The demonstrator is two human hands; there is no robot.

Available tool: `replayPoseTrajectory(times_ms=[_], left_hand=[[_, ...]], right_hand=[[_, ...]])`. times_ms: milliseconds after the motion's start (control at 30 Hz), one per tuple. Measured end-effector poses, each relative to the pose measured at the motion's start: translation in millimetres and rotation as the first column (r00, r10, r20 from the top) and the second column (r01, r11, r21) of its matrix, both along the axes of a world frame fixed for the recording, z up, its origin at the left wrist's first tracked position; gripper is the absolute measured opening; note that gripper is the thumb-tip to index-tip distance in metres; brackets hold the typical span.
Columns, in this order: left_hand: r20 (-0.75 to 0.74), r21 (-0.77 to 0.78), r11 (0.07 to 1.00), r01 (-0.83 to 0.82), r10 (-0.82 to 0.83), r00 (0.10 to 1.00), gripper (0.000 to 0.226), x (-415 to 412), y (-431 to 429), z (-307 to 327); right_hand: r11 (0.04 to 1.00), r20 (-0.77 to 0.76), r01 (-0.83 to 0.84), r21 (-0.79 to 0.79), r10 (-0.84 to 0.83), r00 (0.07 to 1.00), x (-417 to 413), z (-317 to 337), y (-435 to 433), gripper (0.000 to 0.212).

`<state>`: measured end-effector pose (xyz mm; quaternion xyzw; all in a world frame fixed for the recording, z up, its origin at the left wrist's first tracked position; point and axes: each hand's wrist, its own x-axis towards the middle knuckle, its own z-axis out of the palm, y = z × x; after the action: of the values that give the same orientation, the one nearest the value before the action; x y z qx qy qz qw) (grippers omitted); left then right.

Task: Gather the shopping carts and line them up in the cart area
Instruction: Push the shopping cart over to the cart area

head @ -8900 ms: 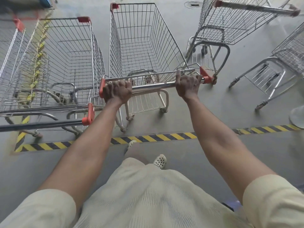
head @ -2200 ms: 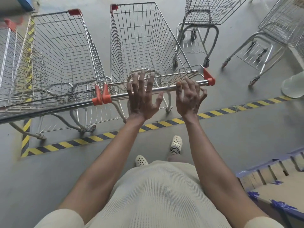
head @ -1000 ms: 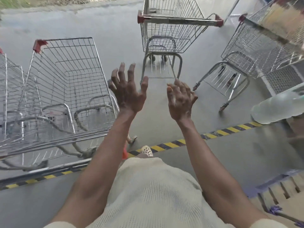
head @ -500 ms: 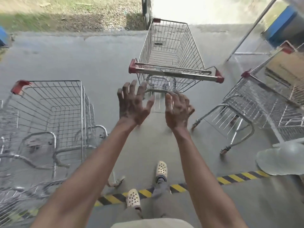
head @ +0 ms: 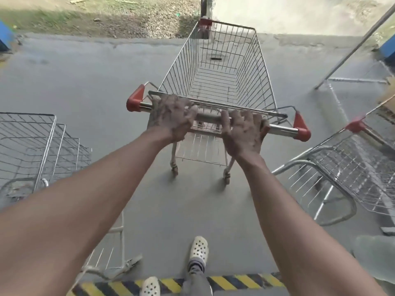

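Fingers (head: 188, 110) over wire cart's (head: 215, 69) handle (head: 282, 129)

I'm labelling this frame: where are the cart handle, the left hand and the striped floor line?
cart handle (head: 209, 117), head view, bare bar between the hands
left hand (head: 173, 116), head view, back of hand
striped floor line (head: 235, 282), head view, yellow stripe

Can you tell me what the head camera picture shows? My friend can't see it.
Both hands, left hand and right hand, rest on the handle bar of an empty shopping cart on grey concrete. More carts stand at the left and right.
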<state>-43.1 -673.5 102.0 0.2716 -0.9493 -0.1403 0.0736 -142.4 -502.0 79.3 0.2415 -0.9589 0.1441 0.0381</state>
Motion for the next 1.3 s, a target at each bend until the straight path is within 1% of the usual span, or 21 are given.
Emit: replayPoseTrajectory(times_ms=[100, 200, 367, 433, 467, 533, 600, 667, 733, 800, 900, 967, 1033, 1167, 1300], left_hand=[[0.083, -0.051, 0.998, -0.043, 0.047, 0.995, 0.059, -9, -4, -15], [0.048, -0.105, 0.993, -0.054, 0.060, 0.997, 0.064, -13, -4, -19], [-0.016, -0.130, 0.991, 0.041, -0.043, 0.999, 0.053, -6, -17, -23], [-0.021, -0.146, 0.987, 0.073, -0.077, 0.997, 0.053, -7, -24, -23], [-0.002, -0.158, 0.984, 0.083, -0.085, 0.996, 0.053, -9, -28, -23], [0.052, -0.174, 0.981, 0.089, -0.081, 0.995, 0.053, -17, -36, -22], [0.092, -0.157, 0.985, 0.078, -0.065, 0.994, 0.050, -25, -47, -20], [0.111, -0.136, 0.989, 0.065, -0.050, 0.993, 0.043, -34, -60, -19], [0.150, -0.119, 0.992, 0.044, -0.026, 0.988, 0.038, -45, -72, -16], [0.179, -0.065, 0.998, 0.007, 0.004, 0.984, 0.043, -54, -80, -10], [0.127, 0.013, 0.997, -0.070, 0.068, 0.990, 0.052, -67, -97, -1], [0.122, 0.053, 0.993, -0.108, 0.101, 0.987, 0.056, -72, -106, 3], [0.138, 0.067, 0.989, -0.134, 0.124, 0.983, 0.059, -74, -110, 7], [0.126, 0.070, 0.984, -0.163, 0.153, 0.980, 0.053, -68, -101, 10], [0.123, 0.062, 0.980, -0.187, 0.178, 0.976, 0.054, -54, -90, 6]], right_hand=[[0.998, -0.024, 0.063, -0.008, -0.064, 0.998, -5, -8, -14, 0.055], [0.993, -0.030, 0.109, -0.038, -0.110, 0.993, -6, -9, -25, 0.055], [0.991, -0.012, 0.116, -0.064, -0.117, 0.993, -9, -8, -35, 0.055], [0.994, 0.035, 0.078, -0.071, -0.076, 0.997, -15, -6, -37, 0.059], [0.997, 0.075, 0.033, -0.074, -0.028, 0.997, -19, -5, -36, 0.060], [0.992, 0.148, -0.116, -0.050, 0.122, 0.981, -31, -1, -33, 0.062], [0.967, 0.214, -0.254, -0.016, 0.252, 0.944, -44, 3, -31, 0.062], [0.954, 0.227, -0.300, -0.003, 0.293, 0.929, -59, 3, -38, 0.059], [0.960, 0.196, -0.275, 0.044, 0.262, 0.945, -68, 2, -54, 0.057], [0.968, 0.189, -0.237, 0.084, 0.218, 0.957, -73, 1, -70, 0.060], [0.966, 0.209, -0.243, 0.093, 0.219, 0.953, -84, 3, -93, 0.064], [0.959, 0.213, -0.264, 0.102, 0.238, 0.948, -91, 6, -103, 0.067], [0.954, 0.198, -0.279, 0.114, 0.253, 0.947, -96, 7, -110, 0.068], [0.937, 0.144, -0.300, 0.176, 0.277, 0.950, -96, 8, -110, 0.075], [0.933, 0.095, -0.320, 0.166, 0.307, 0.947, -85, 6, -98, 0.076]])
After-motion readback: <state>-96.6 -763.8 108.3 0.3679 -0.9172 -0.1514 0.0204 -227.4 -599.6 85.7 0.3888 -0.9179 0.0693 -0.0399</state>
